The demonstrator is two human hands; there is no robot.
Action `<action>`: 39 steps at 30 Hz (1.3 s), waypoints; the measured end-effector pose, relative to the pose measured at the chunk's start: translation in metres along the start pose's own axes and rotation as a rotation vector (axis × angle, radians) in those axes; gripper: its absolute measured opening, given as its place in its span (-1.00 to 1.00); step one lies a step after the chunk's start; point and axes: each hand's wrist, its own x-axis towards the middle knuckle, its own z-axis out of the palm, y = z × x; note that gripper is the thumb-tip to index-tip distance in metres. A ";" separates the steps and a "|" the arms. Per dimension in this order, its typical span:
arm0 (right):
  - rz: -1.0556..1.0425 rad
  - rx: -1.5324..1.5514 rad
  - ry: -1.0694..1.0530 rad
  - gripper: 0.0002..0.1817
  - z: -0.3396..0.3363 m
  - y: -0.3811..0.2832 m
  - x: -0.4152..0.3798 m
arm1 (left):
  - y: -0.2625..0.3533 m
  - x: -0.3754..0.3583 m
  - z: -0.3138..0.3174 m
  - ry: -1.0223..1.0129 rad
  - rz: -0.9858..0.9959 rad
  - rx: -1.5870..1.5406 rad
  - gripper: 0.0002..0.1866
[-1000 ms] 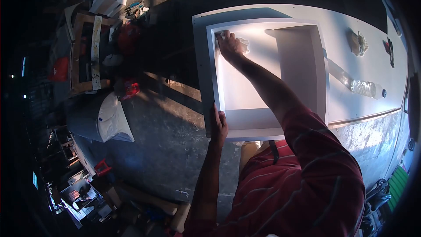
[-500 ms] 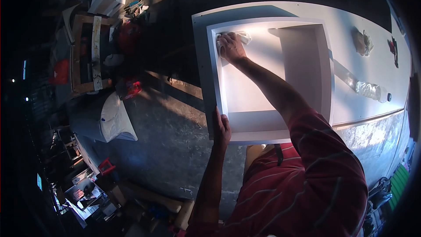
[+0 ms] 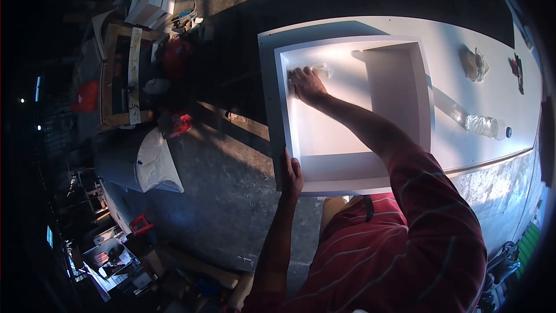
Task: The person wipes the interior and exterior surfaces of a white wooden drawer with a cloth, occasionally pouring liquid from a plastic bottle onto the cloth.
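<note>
A white open-topped box [image 3: 339,165], like a shallow drawer or cabinet carcass, lies on a white panel [image 3: 480,104] in front of me. Inside it, near the far left corner, my right hand [image 3: 308,85] presses a whitish cloth [image 3: 322,71] against the floor by the left wall. The fingers are bent over the cloth, and part of it sticks out to the right. My left hand [image 3: 292,174] grips the box's left wall at the near corner, its thumb on the inner side and the other fingers mostly hidden outside.
On the panel to the right lie a clear plastic bottle [image 3: 486,126], a crumpled plastic bag [image 3: 475,64] and a dark tool with red [image 3: 516,72]. Leftward on the concrete floor stand a wooden frame [image 3: 107,75] and a curved pale piece [image 3: 157,162]. White boards [image 3: 152,0] are stacked far left.
My right hand has slid the cloth a little toward me along the box's left wall. My left hand keeps its hold at the corner. The whole view has shifted slightly.
</note>
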 end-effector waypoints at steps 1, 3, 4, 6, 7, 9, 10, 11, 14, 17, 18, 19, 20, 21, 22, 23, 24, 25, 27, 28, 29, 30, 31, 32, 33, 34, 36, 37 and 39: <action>-0.063 0.186 0.048 -0.75 0.013 0.003 -0.012 | -0.001 0.001 0.000 0.004 0.013 0.016 -0.47; 0.128 0.613 -0.128 -0.71 0.003 0.002 -0.012 | -0.004 0.000 0.001 0.018 0.034 0.030 -0.47; 0.142 0.606 0.104 -0.68 0.001 -0.004 -0.011 | -0.006 -0.002 0.002 0.032 0.052 0.060 -0.47; 0.099 0.571 0.266 -0.67 -0.015 -0.009 0.019 | -0.005 0.003 0.003 0.054 0.080 0.092 -0.47; 0.068 0.541 0.411 -0.66 -0.022 -0.013 0.030 | -0.005 0.002 0.002 0.050 0.062 0.071 -0.47; 0.078 0.406 0.317 -0.61 -0.031 -0.020 0.041 | -0.007 -0.001 0.004 0.037 0.044 0.054 -0.47; 0.042 0.445 0.356 -0.59 -0.010 -0.021 0.039 | -0.009 -0.002 0.004 0.034 0.049 0.047 -0.46; 0.005 0.483 0.399 -0.58 0.012 -0.021 0.037 | -0.011 -0.001 0.004 0.030 0.056 0.040 -0.45; 0.104 0.622 0.126 -0.44 -0.020 -0.056 -0.028 | -0.014 -0.001 0.003 0.024 0.064 0.039 -0.45; -0.180 0.594 0.041 -0.56 -0.024 -0.059 -0.062 | -0.018 0.001 0.007 0.087 0.136 0.072 -0.45; -0.193 0.593 0.079 -0.59 -0.027 -0.053 -0.053 | -0.018 -0.003 0.007 0.081 0.133 0.067 -0.45; -0.206 0.583 0.122 -0.62 -0.028 -0.040 -0.032 | -0.018 0.000 0.007 0.075 0.101 0.052 -0.45; -0.251 0.481 0.186 -0.67 -0.030 -0.025 -0.007 | -0.019 0.000 0.007 0.061 0.065 0.039 -0.45; -0.344 0.178 0.188 -0.67 -0.039 -0.008 0.018 | -0.017 -0.001 0.008 0.077 0.063 0.035 -0.49; -0.272 0.129 0.309 -0.68 -0.040 0.009 0.042 | -0.013 -0.001 0.006 0.063 0.033 0.022 -0.48; -0.225 -0.048 0.181 -0.66 -0.050 0.027 0.059 | -0.010 -0.002 0.004 0.048 0.004 0.012 -0.48; -0.271 -0.088 0.149 -0.65 -0.064 0.041 0.065 | -0.014 -0.001 0.004 0.035 -0.002 0.020 -0.47; -0.255 -0.103 0.149 -0.65 -0.075 0.053 0.059 | -0.016 -0.001 0.006 0.058 0.017 0.054 -0.46; -0.316 -0.194 0.047 -0.63 -0.092 0.082 0.042 | -0.022 0.000 0.007 0.068 0.043 0.020 -0.46; -0.269 -0.261 0.112 -0.60 -0.102 0.103 0.024 | -0.024 0.000 0.008 0.065 0.055 0.012 -0.46; -0.174 -0.297 0.017 -0.57 -0.123 0.120 0.005 | -0.024 0.000 0.008 0.079 0.063 0.038 -0.47; -0.074 -0.300 -0.001 -0.53 -0.137 0.143 -0.016 | -0.023 0.001 0.008 0.095 0.073 0.062 -0.47; 0.016 -0.338 0.129 -0.54 -0.141 0.174 -0.037 | -0.028 0.000 0.009 0.092 0.083 0.056 -0.47; 0.167 -0.317 0.092 -0.57 -0.169 0.189 -0.052 | -0.037 0.003 0.012 0.087 0.083 0.031 -0.47; 0.319 -0.288 0.051 -0.60 -0.201 0.196 -0.065 | -0.041 0.003 0.013 0.080 0.077 0.008 -0.48; 0.545 -0.108 -0.027 -0.63 -0.222 0.215 -0.071 | -0.038 0.003 0.012 0.081 0.069 0.037 -0.49; 0.775 0.077 -0.103 -0.65 -0.238 0.227 -0.076 | -0.033 0.000 0.010 0.080 0.070 0.046 -0.49; 0.559 -0.070 0.144 -0.65 -0.236 0.227 -0.080 | -0.029 0.002 0.010 0.088 0.071 0.053 -0.49; 0.407 -0.134 0.491 -0.62 -0.233 0.198 -0.079 | -0.024 0.003 0.009 0.082 0.073 0.027 -0.49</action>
